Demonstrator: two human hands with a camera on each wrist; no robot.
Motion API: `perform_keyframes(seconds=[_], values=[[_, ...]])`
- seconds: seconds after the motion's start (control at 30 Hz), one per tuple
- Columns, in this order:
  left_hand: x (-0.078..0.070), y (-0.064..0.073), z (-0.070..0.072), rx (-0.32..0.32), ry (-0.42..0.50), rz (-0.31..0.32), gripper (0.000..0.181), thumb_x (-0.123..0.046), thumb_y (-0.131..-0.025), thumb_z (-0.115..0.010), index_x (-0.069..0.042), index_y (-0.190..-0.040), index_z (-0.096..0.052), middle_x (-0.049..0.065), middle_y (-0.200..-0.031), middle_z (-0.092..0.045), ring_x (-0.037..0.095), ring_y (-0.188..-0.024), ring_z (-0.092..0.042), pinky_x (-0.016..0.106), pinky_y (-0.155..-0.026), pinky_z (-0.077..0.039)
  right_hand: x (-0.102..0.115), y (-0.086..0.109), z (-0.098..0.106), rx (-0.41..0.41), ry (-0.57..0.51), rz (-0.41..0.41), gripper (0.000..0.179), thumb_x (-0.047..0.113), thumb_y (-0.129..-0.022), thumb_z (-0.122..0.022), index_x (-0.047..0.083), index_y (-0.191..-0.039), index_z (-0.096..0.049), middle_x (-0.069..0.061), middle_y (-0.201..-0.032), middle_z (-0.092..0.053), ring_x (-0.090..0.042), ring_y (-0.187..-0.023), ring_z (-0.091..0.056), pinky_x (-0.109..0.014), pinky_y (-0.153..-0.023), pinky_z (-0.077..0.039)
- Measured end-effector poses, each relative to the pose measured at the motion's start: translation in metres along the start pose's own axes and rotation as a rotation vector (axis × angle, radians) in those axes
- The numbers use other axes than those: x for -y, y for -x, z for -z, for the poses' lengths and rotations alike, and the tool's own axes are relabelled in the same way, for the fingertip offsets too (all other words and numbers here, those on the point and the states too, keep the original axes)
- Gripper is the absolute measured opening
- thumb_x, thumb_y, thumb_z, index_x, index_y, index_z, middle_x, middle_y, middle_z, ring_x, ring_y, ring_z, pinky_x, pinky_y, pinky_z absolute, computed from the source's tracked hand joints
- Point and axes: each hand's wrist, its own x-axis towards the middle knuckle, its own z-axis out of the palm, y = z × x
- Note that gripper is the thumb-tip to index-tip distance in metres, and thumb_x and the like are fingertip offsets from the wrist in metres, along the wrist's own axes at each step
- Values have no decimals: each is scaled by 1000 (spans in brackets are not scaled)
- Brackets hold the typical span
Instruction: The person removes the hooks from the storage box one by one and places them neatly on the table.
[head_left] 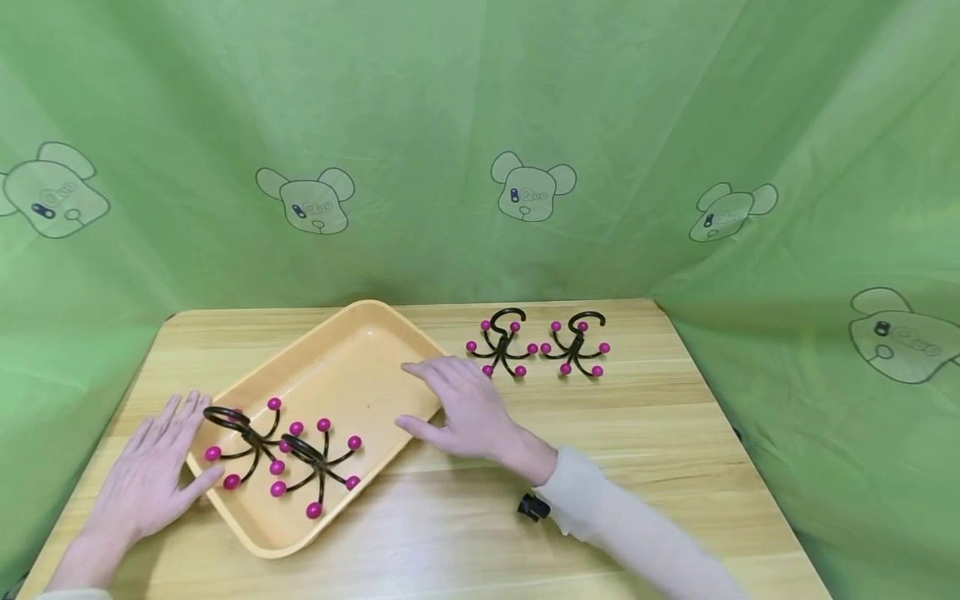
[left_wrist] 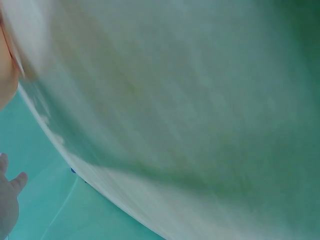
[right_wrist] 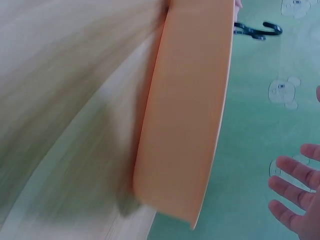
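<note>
A shallow orange tray (head_left: 360, 375) lies at a slant on the left half of the table. Two black multi-arm hook hangers (head_left: 321, 467) with magenta ball tips lie inside its near-left part. My left hand (head_left: 150, 479) rests against the tray's left end, fingers straight, thumb at the rim. Over the right long side reaches my right hand (head_left: 468, 412), its fingers extended and holding nothing. In the right wrist view, the tray's outer wall (right_wrist: 182, 115) stands beside the open fingers (right_wrist: 295, 172). The left wrist view shows mostly blurred tabletop, with part of a hand (left_wrist: 7, 205) at its edge.
Two more hook hangers (head_left: 501, 346) of the same kind lie side by side at the table's back, right of the tray. A small black object (head_left: 533, 507) is by the right sleeve. Green curtains (head_left: 420, 167) with bear-head drawings surround the wooden table (head_left: 675, 467).
</note>
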Motion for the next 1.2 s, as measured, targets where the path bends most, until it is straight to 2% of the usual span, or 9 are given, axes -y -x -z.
perform_keyframes(seconds=[0.2, 0.3, 0.43, 0.77, 1.0, 1.2], values=[[1, 0, -1, 6, -2, -5, 100, -50, -96, -65, -9, -170, -11, 2, -179, 2, 11, -165, 15, 24, -130, 21, 21, -11, -9, 36, 16, 51, 71, 60, -93, -66, 13, -146, -59, -3, -135, -72, -21, -126, -67, -41, -115, -52], [1, 0, -1, 8, -2, -4, 100, -50, -96, -65, -9, -170, -11, 2, -179, 3, 10, -164, 16, 24, -130, 20, 31, -15, -13, 78, 25, 50, 73, 59, -92, -70, 14, -148, -58, -3, -136, -71, -20, -127, -66, -41, -117, -50], [0, 0, -1, 8, 0, -2, 100, -50, -96, -65, -8, -170, -13, 1, -179, 3, 10, -165, 16, 25, -130, 21, 43, -20, -20, 133, 54, 48, 73, 62, -93, -67, 17, -150, -57, 0, -138, -69, -19, -129, -65, -40, -117, -50], [0, 1, -1, 2, -3, -9, 100, -50, -96, -65, -8, -170, -12, 1, -179, 4, 13, -166, 13, 24, -130, 20, 62, -32, -41, 239, 133, 117, 72, 71, -98, -53, 23, -152, -55, 4, -140, -67, -15, -131, -63, -34, -115, -50], [0, 1, 0, 0, -4, -11, 100, -50, -96, -65, -7, -170, -14, 0, -179, 3, 11, -165, 13, 24, -131, 19, 72, -42, -50, 248, 191, 177, 66, 69, -100, -51, 27, -150, -56, 7, -137, -69, -13, -125, -66, -29, -107, -53], [0, 1, 0, 3, -1, -11, 100, -49, -96, -65, -8, -170, -12, 0, -179, 4, 17, -167, 11, 25, -131, 20, 79, -49, -55, 255, 232, 210, 62, 69, -101, -48, 28, -146, -60, 9, -134, -71, -10, -120, -68, -25, -100, -54]])
